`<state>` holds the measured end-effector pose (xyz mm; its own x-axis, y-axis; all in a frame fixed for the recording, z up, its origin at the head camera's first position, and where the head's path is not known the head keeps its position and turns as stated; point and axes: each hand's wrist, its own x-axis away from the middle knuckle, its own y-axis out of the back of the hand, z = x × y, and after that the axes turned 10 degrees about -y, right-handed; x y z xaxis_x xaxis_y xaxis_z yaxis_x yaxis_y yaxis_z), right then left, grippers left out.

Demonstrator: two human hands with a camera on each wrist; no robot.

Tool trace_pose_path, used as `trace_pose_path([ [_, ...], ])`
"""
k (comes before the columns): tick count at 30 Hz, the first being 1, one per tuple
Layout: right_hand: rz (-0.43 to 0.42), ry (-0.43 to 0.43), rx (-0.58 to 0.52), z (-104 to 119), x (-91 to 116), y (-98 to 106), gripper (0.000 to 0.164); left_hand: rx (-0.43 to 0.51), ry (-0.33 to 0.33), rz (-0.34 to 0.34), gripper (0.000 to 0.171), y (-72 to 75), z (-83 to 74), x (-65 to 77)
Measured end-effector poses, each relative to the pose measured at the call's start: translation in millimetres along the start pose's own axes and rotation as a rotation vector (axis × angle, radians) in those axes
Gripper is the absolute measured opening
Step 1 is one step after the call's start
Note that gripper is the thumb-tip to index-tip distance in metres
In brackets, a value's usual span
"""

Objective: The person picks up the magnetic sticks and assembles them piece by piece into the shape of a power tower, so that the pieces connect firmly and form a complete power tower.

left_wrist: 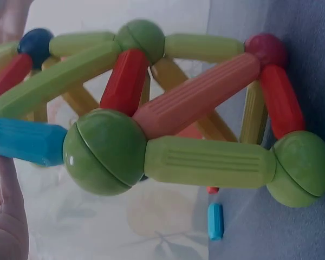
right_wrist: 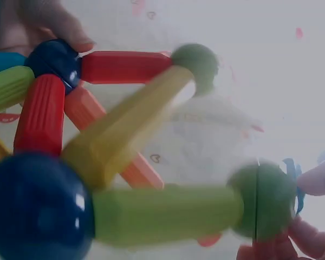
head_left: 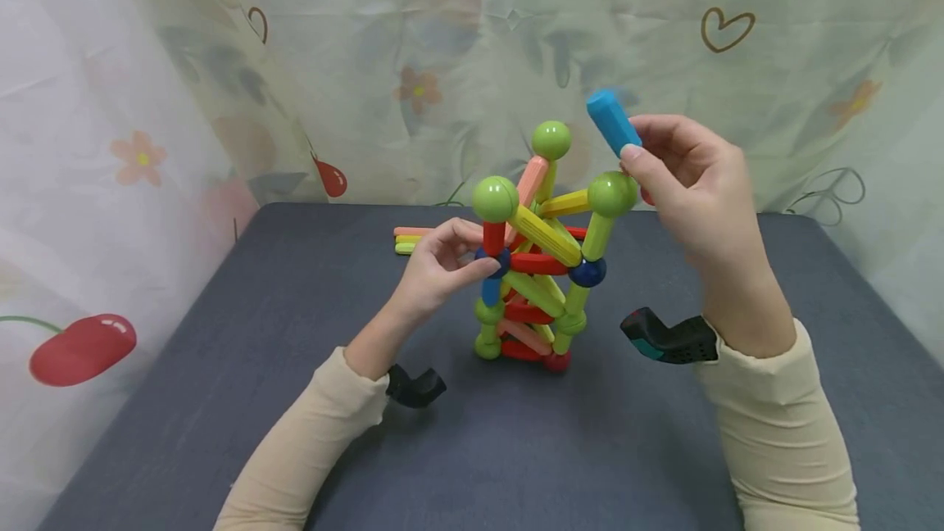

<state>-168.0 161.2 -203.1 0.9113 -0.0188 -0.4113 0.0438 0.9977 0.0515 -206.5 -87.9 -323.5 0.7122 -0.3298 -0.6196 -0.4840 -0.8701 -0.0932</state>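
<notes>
A tower of coloured building sticks and balls (head_left: pixel 538 265) stands upright between my hands. With thumb and fingers, my left hand (head_left: pixel 442 265) grips a dark blue ball (right_wrist: pixel 54 65) on its left side, just under a red stick (head_left: pixel 494 238). My right hand (head_left: pixel 693 179) pinches a blue stick (head_left: pixel 614 123) by its lower end, tilted, right at the top of a green ball (head_left: pixel 612 193) at the upper right corner. Below those fingers a red piece (right_wrist: pixel 268 249) shows, partly hidden. Two other green balls (head_left: pixel 496 199) (head_left: pixel 551 140) top the tower.
Behind my left hand lie several loose sticks (head_left: pixel 409 241), pink, yellow and green. In the left wrist view, a loose blue stick (left_wrist: pixel 215 221) lies on the dark table (head_left: pixel 295 318). A printed cloth (head_left: pixel 472 47) hangs behind. Black wrist devices (head_left: pixel 415 388) stick out from both sleeves.
</notes>
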Motion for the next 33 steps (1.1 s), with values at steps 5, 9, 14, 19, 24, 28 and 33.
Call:
trace_pose_path([
  [5, -0.053, 0.054, 0.200, 6, 3, -12, 0.017, 0.005, -0.019, -0.022, 0.033, -9.9, 0.3, 2.5],
  [9, -0.081, 0.070, 0.317, 4, 4, -18, 0.020, 0.009, -0.036, -0.039, 0.032, -17.8, -0.6, 4.6],
  [14, -0.121, 0.130, 0.427, -4, 5, -22, 0.025, 0.001, -0.055, -0.055, 0.032, -25.0, -2.0, 6.5],
  [19, -0.156, 0.176, 0.522, -8, 5, -23, 0.027, -0.004, -0.059, -0.059, 0.034, -27.5, -3.4, 7.5],
  [24, -0.159, 0.203, 0.604, -9, 5, -24, 0.023, -0.011, -0.065, -0.055, 0.035, -28.2, -3.5, 7.8],
  [28, -0.144, 0.180, 0.647, -10, 6, -24, 0.019, -0.015, -0.069, -0.050, 0.035, -28.2, -3.0, 8.3],
  [33, -0.111, 0.153, 0.665, -9, 7, -23, 0.021, -0.029, -0.078, -0.049, 0.045, -27.6, -3.7, 8.3],
])
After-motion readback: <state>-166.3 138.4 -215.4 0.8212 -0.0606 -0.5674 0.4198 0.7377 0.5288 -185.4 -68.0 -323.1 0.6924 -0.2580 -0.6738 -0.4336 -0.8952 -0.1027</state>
